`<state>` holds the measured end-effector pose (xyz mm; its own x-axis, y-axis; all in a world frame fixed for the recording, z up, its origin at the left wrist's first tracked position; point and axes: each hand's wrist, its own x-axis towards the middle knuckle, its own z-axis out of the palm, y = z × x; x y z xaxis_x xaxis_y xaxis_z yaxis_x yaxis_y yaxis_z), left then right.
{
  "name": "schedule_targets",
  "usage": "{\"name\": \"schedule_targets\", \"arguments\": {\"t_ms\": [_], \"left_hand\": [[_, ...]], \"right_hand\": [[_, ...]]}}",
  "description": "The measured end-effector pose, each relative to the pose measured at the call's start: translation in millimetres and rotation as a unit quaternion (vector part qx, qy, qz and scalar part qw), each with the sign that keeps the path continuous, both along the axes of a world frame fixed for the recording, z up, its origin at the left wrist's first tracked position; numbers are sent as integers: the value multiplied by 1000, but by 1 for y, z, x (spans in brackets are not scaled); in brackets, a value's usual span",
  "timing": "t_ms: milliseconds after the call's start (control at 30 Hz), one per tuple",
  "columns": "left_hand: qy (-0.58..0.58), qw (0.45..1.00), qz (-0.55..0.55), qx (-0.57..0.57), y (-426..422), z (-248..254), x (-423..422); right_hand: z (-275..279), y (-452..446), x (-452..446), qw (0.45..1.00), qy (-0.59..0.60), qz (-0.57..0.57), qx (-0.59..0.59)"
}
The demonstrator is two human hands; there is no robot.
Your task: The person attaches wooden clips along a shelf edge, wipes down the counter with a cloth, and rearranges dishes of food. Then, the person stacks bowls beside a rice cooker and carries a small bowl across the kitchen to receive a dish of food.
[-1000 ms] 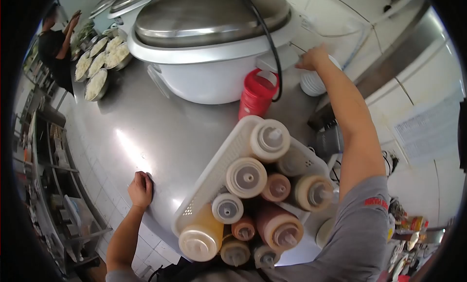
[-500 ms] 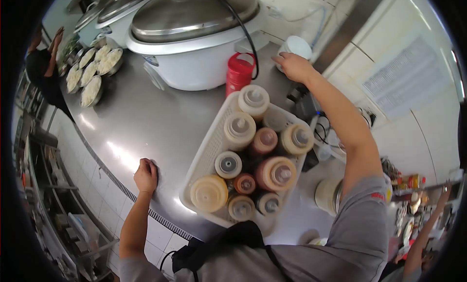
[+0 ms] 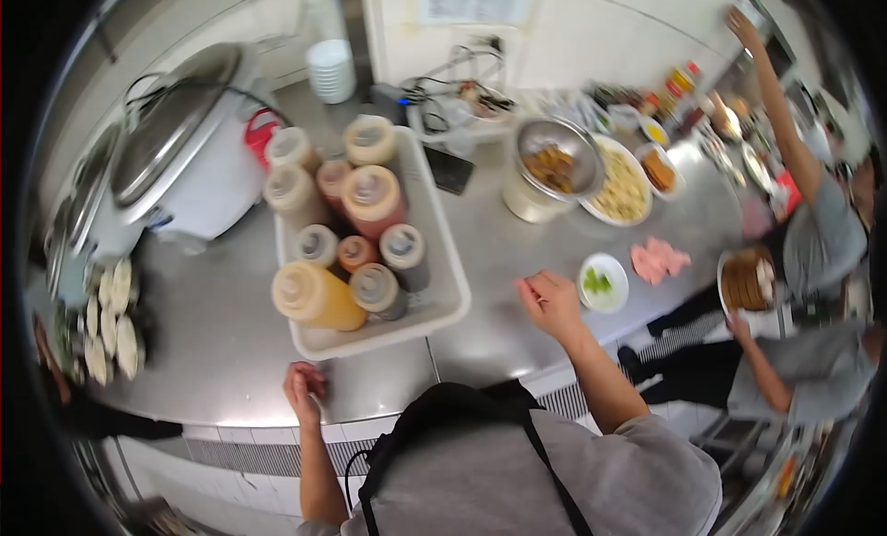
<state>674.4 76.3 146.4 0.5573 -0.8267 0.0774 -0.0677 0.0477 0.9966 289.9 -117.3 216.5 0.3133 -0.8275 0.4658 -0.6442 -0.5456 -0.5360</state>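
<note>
My left hand [image 3: 305, 391] is at the counter's front edge with its fingers curled in, nothing visible in it. Just beyond it stands a white plastic basket [image 3: 442, 305] of squeeze bottles, among them a yellow sauce bottle [image 3: 319, 296] and a reddish one [image 3: 373, 203]. My right hand [image 3: 550, 305] hovers over the counter to the right of the basket, fingers bent together and slightly blurred; I see nothing in it. Close by its right side is a small white bowl [image 3: 617, 300] with chopped greens.
Rice cookers [image 3: 208, 189] and oval dishes of rice stand left. A stack of white bowls [image 3: 331, 72] is at the back. A phone [image 3: 450, 170], a steel bowl [image 3: 582, 148] on a tub, a noodle plate [image 3: 644, 208] and pink pieces [image 3: 659, 261] lie right. Co-workers stand right; one holds a bamboo steamer [image 3: 747, 279].
My view has swung right. My right hand has drawn back from the white bowls at the rear toward the bowl of greens. My left hand remains curled near the counter edge.
</note>
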Motion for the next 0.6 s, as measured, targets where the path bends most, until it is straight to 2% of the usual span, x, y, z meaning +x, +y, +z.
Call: {"name": "schedule_targets", "arguments": {"t_ms": [33, 100, 167, 200, 267, 300, 367, 600], "left_hand": [[44, 998, -55, -2, -5, 6, -17], [64, 994, -69, 48, -21, 22, -37], [150, 985, -3, 82, -35, 30, -48], [181, 981, -1, 69, -35, 31, -46], [195, 979, -9, 65, -34, 30, -42], [212, 976, -2, 55, -34, 29, -40], [231, 971, -40, 58, -32, 26, -34], [242, 970, -19, 23, -37, 26, -39]], "right_hand": [[-4, 15, -18, 997, 9, -21, -73], [-8, 15, -63, 980, 1, -106, -168], [-8, 21, -100, 966, -50, -212, -139], [-11, 24, -116, 962, -47, -229, -138], [-24, 32, -143, 931, -147, -331, -44], [-38, 40, -153, 927, -147, -342, -46], [-70, 53, -176, 895, -191, -399, 57], [-104, 99, -178, 890, -175, -410, 97]]}}
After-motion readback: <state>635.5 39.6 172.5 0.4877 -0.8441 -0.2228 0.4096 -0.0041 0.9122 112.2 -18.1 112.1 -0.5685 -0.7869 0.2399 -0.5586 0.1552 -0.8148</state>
